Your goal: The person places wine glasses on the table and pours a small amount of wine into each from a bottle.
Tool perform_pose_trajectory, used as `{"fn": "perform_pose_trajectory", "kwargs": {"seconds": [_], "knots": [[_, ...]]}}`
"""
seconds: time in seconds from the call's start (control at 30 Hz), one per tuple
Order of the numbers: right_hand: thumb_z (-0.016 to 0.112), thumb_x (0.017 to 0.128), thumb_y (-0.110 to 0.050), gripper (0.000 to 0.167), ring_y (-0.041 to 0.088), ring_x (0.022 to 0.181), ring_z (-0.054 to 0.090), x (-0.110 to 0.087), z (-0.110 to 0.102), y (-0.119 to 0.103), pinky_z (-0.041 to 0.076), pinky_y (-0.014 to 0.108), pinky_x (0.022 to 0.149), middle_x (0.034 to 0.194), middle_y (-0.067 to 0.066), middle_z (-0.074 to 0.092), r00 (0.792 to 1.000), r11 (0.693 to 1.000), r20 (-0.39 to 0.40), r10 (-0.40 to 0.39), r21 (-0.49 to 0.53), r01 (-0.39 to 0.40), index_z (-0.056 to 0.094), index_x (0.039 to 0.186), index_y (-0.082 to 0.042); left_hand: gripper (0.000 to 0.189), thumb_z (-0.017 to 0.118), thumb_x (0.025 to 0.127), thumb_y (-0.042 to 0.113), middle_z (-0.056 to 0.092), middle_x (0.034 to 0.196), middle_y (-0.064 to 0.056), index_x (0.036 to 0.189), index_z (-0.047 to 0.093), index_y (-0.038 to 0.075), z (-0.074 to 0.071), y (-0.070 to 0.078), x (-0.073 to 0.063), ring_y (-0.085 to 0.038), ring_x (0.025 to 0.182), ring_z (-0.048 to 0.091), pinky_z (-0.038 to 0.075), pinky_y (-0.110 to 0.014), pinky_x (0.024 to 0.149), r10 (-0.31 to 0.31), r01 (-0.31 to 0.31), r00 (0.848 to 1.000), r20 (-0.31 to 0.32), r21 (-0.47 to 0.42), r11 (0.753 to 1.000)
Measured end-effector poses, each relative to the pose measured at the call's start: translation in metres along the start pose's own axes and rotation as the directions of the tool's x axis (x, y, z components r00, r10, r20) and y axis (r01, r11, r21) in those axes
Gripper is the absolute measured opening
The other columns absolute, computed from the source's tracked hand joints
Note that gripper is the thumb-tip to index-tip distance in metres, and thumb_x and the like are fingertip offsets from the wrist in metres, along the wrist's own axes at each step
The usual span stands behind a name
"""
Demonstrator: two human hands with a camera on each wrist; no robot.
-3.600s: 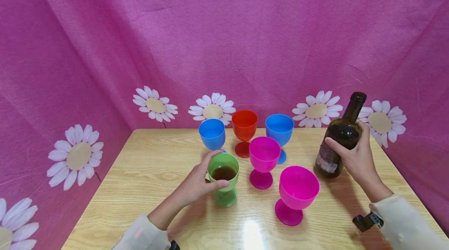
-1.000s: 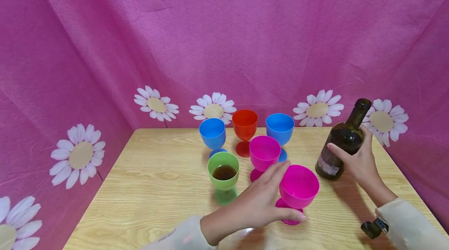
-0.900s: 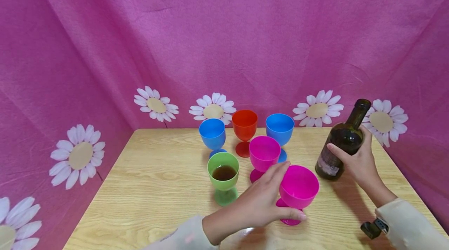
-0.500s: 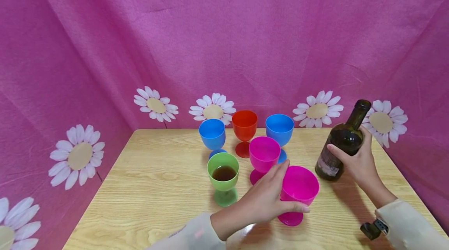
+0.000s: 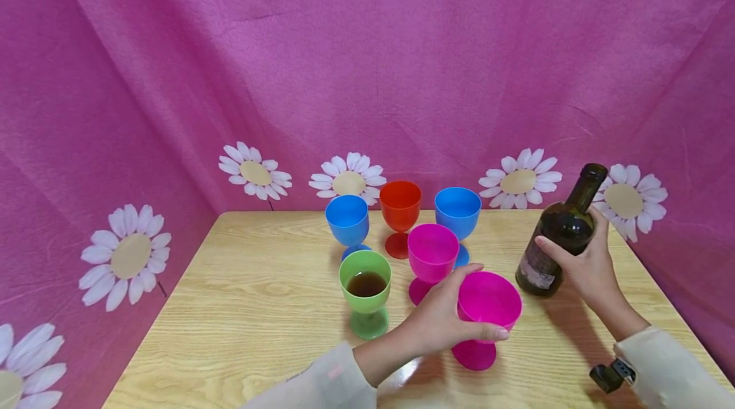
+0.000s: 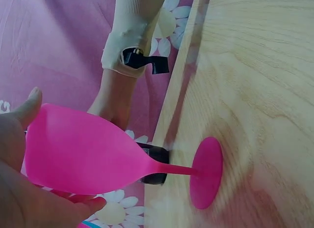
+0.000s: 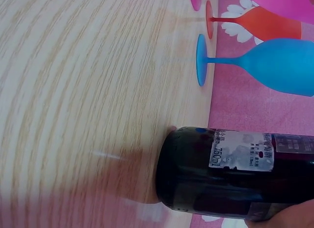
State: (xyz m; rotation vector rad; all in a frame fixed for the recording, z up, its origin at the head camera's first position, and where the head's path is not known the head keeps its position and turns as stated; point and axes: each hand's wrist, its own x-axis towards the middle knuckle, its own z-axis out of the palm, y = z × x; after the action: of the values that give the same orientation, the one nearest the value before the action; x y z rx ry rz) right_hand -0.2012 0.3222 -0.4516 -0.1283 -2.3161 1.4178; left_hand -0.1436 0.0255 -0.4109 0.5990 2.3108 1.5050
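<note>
My left hand (image 5: 439, 319) grips the bowl of the front pink goblet (image 5: 490, 299), thumb across the near side and fingers round the far side. In the left wrist view, that pink goblet (image 6: 83, 149) stands upright with its foot on the wooden table. At the right, my right hand (image 5: 586, 262) holds a dark wine bottle (image 5: 559, 230) round its body. The bottle leans slightly, mouth uncapped, and its label (image 7: 243, 150) reads 750ml. A green goblet (image 5: 367, 294) with dark liquid inside stands left of my left hand.
Behind stand another pink goblet (image 5: 433, 252), a red goblet (image 5: 400, 206) and two blue ones, the left blue goblet (image 5: 347, 219) and the right blue goblet (image 5: 457, 211). The wooden table (image 5: 247, 281) ends at a pink daisy-print cloth (image 5: 367, 77) at the back and sides.
My left hand has let go of the green goblet, moved right and closed round the front pink goblet. The right hand and bottle have shifted slightly right; the bottle's mouth is lower.
</note>
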Motion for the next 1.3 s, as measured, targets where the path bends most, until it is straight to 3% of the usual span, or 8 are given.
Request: {"fn": "perform_pose_trajectory", "kwargs": {"seconds": [0.37,0.57,0.73,0.97,1.13,1.3], "knots": [[0.077,0.094,-0.021,0.096,0.01,0.13,0.041,0.0,0.0,0.0,0.029,0.024,0.116,0.151,0.016,0.033,1.0,1.0,0.005,-0.005,0.014,0.005,0.009,0.161,-0.03,0.082,0.088,0.082,0.034,0.058,0.128,0.016,0.148,0.04,0.043,0.004,-0.007,0.002,0.0,0.113,0.054,0.055,-0.022,0.079,-0.031,0.036,0.998,0.047,-0.108,0.993],[0.076,0.094,-0.022,0.095,0.012,0.131,0.041,0.001,0.001,-0.001,0.028,0.028,0.118,0.152,0.016,0.032,1.0,1.0,0.004,0.007,0.016,-0.007,0.009,0.161,-0.029,0.08,0.086,0.084,0.031,0.057,0.129,0.018,0.147,0.039,0.041,0.005,-0.01,0.003,0.001,0.113,0.053,0.055,-0.022,0.078,-0.007,0.015,0.998,0.057,-0.136,0.991],[0.076,0.095,-0.022,0.093,0.008,0.129,0.042,0.002,-0.001,-0.001,0.03,0.022,0.114,0.151,0.015,0.032,1.0,1.0,0.011,0.005,0.01,-0.005,0.011,0.161,-0.029,0.08,0.086,0.084,0.031,0.056,0.13,0.019,0.148,0.039,0.041,0.006,-0.013,0.003,0.001,0.114,0.053,0.055,-0.022,0.078,0.004,0.005,0.998,0.058,-0.153,0.988],[0.079,0.092,-0.015,0.09,-0.001,0.121,0.046,0.006,0.0,-0.003,0.037,0.008,0.096,0.141,0.005,0.043,0.996,0.997,0.044,-0.077,0.02,0.076,0.019,0.159,-0.028,0.08,0.087,0.084,0.03,0.056,0.13,0.02,0.147,0.039,0.042,0.006,-0.012,0.003,0.0,0.114,0.053,0.056,-0.022,0.077,-0.005,0.015,0.998,0.062,-0.161,0.987],[0.082,0.087,-0.007,0.092,-0.003,0.119,0.045,0.001,0.0,-0.005,0.035,0.004,0.093,0.136,-0.007,0.044,0.989,0.99,0.048,-0.138,0.018,0.137,0.024,0.157,-0.025,0.079,0.086,0.084,0.031,0.056,0.128,0.02,0.146,0.039,0.043,0.006,-0.012,0.003,0.0,0.114,0.054,0.056,-0.022,0.077,-0.011,0.022,0.998,0.067,-0.155,0.988],[0.086,0.082,-0.005,0.098,-0.009,0.117,0.043,-0.004,-0.005,-0.012,0.032,0.005,0.095,0.138,0.0,0.045,0.977,0.978,0.08,-0.198,-0.045,0.202,0.026,0.158,-0.022,0.079,0.086,0.084,0.032,0.056,0.128,0.02,0.147,0.039,0.042,0.006,-0.013,0.004,0.0,0.114,0.054,0.056,-0.022,0.078,0.0,0.011,0.998,0.065,-0.155,0.988]]}}
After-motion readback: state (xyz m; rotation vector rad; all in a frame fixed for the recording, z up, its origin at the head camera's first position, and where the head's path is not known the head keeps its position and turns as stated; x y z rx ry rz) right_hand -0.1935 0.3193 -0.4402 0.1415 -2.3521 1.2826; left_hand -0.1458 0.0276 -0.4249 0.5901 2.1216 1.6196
